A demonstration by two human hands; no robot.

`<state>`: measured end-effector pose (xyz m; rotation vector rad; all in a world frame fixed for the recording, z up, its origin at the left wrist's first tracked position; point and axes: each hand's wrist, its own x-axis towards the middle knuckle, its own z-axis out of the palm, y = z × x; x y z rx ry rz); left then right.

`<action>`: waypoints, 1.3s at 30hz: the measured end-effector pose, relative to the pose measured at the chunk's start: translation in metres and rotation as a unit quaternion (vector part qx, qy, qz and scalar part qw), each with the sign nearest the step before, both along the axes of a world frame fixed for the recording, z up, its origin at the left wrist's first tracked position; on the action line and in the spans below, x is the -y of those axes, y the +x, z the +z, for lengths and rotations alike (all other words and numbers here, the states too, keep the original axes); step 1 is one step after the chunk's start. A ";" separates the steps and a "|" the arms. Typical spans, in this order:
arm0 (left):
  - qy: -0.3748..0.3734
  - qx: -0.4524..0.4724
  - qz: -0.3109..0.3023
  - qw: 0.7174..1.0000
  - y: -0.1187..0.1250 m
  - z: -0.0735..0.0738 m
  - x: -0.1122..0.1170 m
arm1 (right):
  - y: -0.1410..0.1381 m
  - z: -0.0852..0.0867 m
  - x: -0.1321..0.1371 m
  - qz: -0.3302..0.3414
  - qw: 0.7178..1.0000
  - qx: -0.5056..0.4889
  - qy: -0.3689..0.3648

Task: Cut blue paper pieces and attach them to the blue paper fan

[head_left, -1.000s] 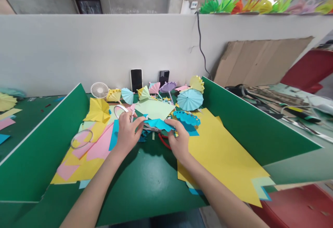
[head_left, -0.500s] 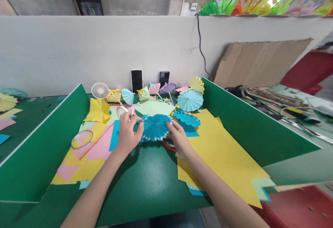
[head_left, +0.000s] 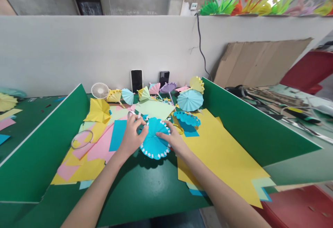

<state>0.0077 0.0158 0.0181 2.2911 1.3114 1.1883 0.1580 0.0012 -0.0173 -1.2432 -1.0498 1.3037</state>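
A round blue pleated paper disc (head_left: 155, 141) with a white-notched rim is spread open above the green table (head_left: 145, 186). My left hand (head_left: 133, 135) pinches its upper left edge with closed fingers. On the disc's right side my right hand (head_left: 171, 138) grips it, one finger lying across the pleats toward the centre. The paper hides the fingertips beneath it.
Yellow sheets (head_left: 223, 155) lie to the right, pink and yellow sheets (head_left: 91, 151) to the left with a clear tape ring (head_left: 81, 139). Finished paper umbrellas (head_left: 189, 99), a small white fan (head_left: 100, 90) and two phones (head_left: 136, 79) stand at the back. Green dividers (head_left: 249, 127) flank the space.
The blue paper went from a folded strip to a fan and is now a full round disc. Both hands have drawn closer together and slightly toward me.
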 end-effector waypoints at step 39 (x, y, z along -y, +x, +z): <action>0.169 0.034 0.195 0.966 -0.019 -0.001 -0.012 | 0.003 -0.013 -0.008 0.045 0.994 0.020 0.095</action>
